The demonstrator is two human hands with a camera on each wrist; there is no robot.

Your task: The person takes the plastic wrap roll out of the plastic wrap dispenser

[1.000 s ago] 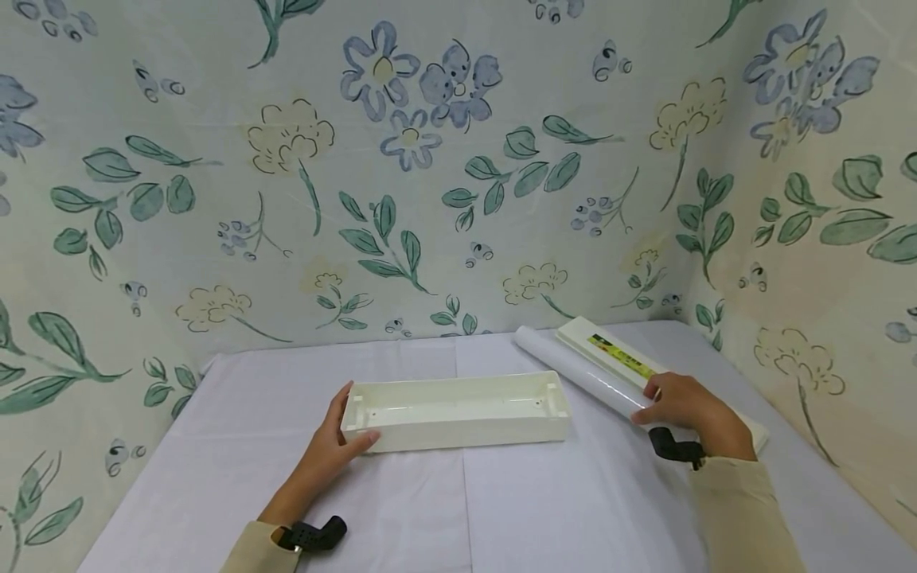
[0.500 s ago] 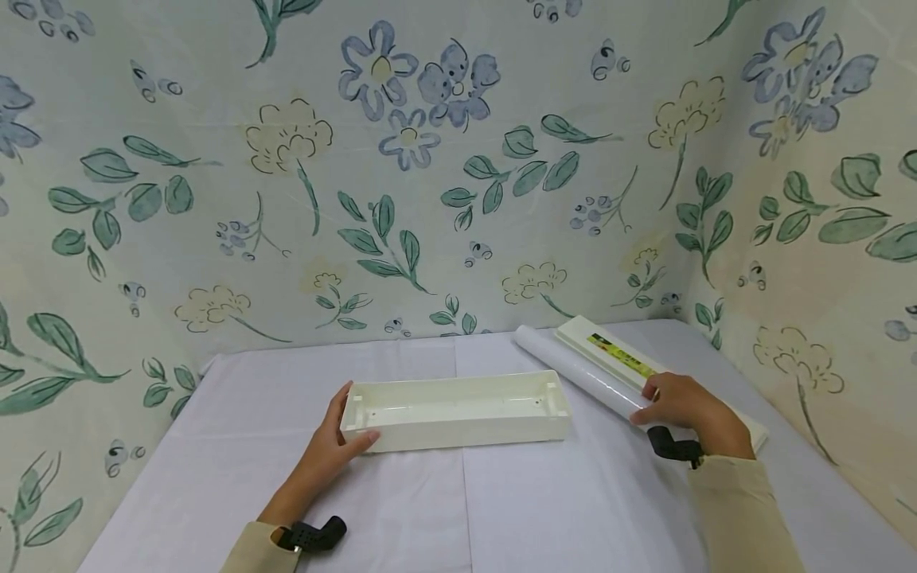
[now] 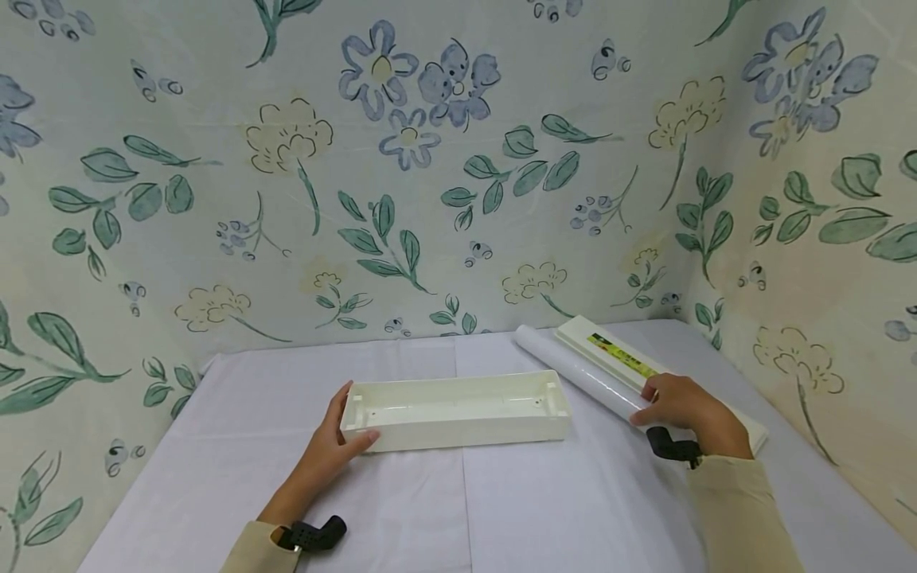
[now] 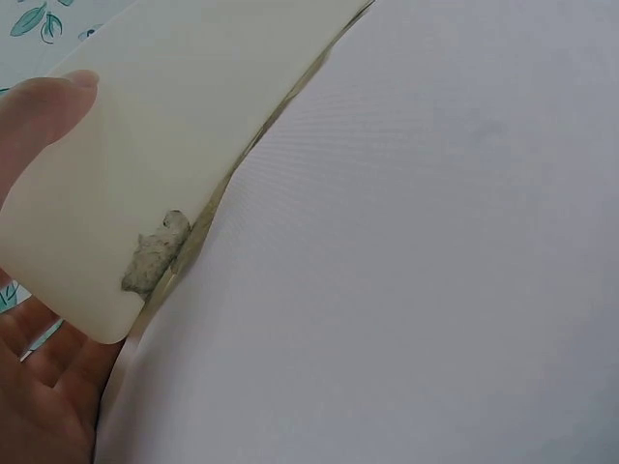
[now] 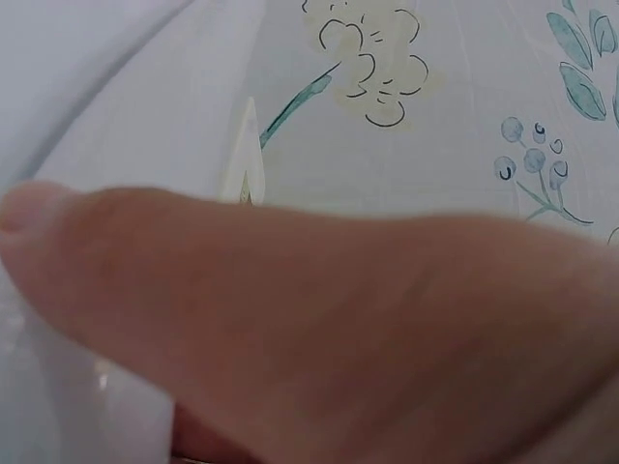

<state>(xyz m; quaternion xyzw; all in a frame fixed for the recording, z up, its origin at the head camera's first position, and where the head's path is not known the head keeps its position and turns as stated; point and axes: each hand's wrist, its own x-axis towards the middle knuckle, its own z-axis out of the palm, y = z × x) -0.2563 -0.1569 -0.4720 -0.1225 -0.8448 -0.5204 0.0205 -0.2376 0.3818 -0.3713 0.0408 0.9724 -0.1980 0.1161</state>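
A long, cream, open-topped plastic box (image 3: 458,434) lies across the middle of the table in the head view. My left hand (image 3: 333,450) holds its left end, thumb on the front wall and fingers behind. A grey patch (image 4: 157,256) marks that wall near a lower corner in the left wrist view. To the right, a shiny white roll of plastic wrap (image 3: 573,366) lies slanted. My right hand (image 3: 695,414) grips its near end, thumb on the near side; the palm hides that end. Alongside the roll lies a long cream lid (image 3: 634,350) with a yellow-and-black label.
A white cloth (image 3: 401,509) with a fold line covers the table. Flowered fabric (image 3: 458,199) hangs behind the table and along its right side. Black camera mounts (image 3: 315,535) sit on both wrists, below beige sleeves.
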